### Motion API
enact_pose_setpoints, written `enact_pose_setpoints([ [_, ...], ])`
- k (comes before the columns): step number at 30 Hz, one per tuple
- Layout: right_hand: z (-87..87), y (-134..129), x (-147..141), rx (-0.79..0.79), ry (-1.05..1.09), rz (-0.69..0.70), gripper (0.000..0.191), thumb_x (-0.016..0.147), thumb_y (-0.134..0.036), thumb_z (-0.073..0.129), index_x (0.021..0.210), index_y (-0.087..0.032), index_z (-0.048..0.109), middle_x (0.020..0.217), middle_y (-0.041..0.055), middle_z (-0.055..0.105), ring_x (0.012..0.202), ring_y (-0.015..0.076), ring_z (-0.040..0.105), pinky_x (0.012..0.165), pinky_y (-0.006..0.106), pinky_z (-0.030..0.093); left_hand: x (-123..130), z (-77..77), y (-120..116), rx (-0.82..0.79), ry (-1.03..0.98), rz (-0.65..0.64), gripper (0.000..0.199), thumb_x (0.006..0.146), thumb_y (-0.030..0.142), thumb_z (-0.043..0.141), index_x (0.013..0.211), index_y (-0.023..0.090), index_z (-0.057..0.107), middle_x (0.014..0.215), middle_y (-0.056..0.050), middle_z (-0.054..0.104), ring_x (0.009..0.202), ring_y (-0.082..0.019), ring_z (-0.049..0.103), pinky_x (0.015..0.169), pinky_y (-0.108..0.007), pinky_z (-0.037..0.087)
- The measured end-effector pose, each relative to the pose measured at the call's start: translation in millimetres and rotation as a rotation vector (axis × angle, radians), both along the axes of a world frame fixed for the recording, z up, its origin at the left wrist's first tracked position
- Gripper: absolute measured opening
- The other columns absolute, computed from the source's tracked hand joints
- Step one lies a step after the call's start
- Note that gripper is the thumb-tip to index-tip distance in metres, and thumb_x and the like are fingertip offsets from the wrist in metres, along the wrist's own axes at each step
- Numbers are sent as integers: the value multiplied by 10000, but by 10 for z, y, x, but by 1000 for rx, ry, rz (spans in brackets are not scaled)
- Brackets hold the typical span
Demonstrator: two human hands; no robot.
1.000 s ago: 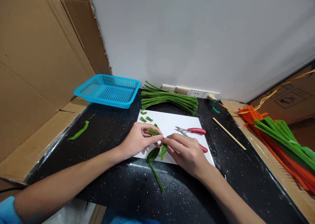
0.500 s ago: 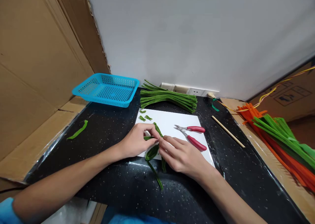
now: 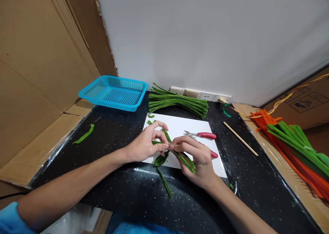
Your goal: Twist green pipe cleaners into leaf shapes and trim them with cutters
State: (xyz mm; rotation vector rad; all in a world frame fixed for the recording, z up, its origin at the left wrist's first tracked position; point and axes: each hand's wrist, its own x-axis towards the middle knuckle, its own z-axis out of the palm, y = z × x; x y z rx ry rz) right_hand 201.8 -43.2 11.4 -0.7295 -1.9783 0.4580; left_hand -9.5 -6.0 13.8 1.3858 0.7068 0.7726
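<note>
Over a white sheet, both hands meet at the joint of a green fuzzy stem piece with looped leaves. My left hand pinches it at the centre with thumb and fingertips. From the other side my right hand grips it close by, and leaf strips run under its fingers. One looped leaf hangs below the fingertips. A loose green strip lies on the black table below. Red-handled pliers rest on the sheet, partly hidden by my right hand. Small green bits lie at the sheet's upper left.
A blue basket stands at the back left, beside a bundle of green stems. A green strip lies left. To the right are a wooden stick and orange and green bundles. Sockets line the wall.
My right hand has turned and moved slightly right, and the strips below it now point to the lower right. My left hand's fingers have shifted at the joint. The whole view has shifted slightly.
</note>
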Motion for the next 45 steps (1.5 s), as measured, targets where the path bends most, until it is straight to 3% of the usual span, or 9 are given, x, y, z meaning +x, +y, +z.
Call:
enact_pose_setpoints([
  [7, 25, -5, -142, -556, 324, -112, 115, 859, -263, 811, 799, -177, 765, 688, 40, 709, 590, 181, 645, 556, 302, 516, 9, 79, -35, 83, 45, 89, 461, 842, 208, 817, 1059, 234, 411, 777, 33, 667, 742, -155, 684, 722, -281, 568],
  [12, 29, 60, -162, -1035, 581, -81, 301, 651, -346, 960, 766, -146, 767, 602, 9, 670, 444, 126, 531, 445, 267, 441, 36, -21, -132, 504, 226, 237, 336, 887, 80, 687, 1049, 241, 441, 841, 15, 660, 794, -164, 688, 761, -291, 543],
  [16, 58, 73, -137, -1274, 730, 27, 352, 598, -292, 966, 801, -156, 711, 496, -46, 582, 398, 96, 454, 399, 221, 362, -22, -140, -160, 958, 282, 166, 273, 881, 10, 592, 1017, 237, 527, 872, -29, 679, 763, -178, 656, 667, -289, 509],
  [19, 65, 60, -124, -1339, 741, 66, 421, 633, -281, 951, 939, -163, 687, 493, -85, 536, 393, 88, 448, 411, 213, 385, -26, -165, -177, 1066, 293, 146, 259, 884, 9, 591, 951, 248, 517, 845, -39, 701, 766, -194, 661, 657, -306, 507],
  [23, 39, 48, -110, -1016, 626, 36, 674, 767, -349, 917, 1327, -235, 559, 663, -77, 635, 494, 136, 603, 548, 285, 560, 40, -88, -167, 691, 151, 370, 323, 913, 124, 711, 1012, 250, 431, 854, -9, 684, 766, -168, 704, 704, -291, 554],
  [27, 0, 79, -9, -392, 322, -93, 858, 863, -346, 868, 1559, -313, 367, 1082, 81, 721, 870, 251, 729, 701, 381, 641, 39, 11, -62, 221, -1, 279, 497, 885, 222, 809, 1053, 254, 342, 803, 17, 725, 702, -153, 727, 656, -253, 569],
  [32, 12, 139, 185, 452, -204, -384, 546, 893, -175, 835, 1377, -339, 645, 1352, 121, 666, 1216, 337, 637, 1015, 506, 559, -13, 34, 5, 76, -113, 236, 577, 838, 243, 867, 1047, 246, 329, 770, 29, 731, 600, -120, 692, 624, -241, 583],
  [40, 20, 170, 189, 503, -334, -44, 204, 1015, -49, 591, 1161, -152, 690, 958, 117, 789, 953, 269, 709, 791, 413, 577, 15, 9, -21, -37, -156, -5, 589, 833, 269, 880, 1015, 252, 319, 771, 15, 739, 629, -131, 704, 627, -244, 583],
  [45, 1, 77, 7, 374, -214, -88, 156, 980, -32, 605, 966, -118, 735, 786, 107, 726, 706, 205, 616, 647, 336, 502, 37, 49, -72, 114, -136, 141, 574, 832, 252, 874, 951, 253, 312, 743, 29, 713, 643, -133, 705, 606, -221, 553],
])
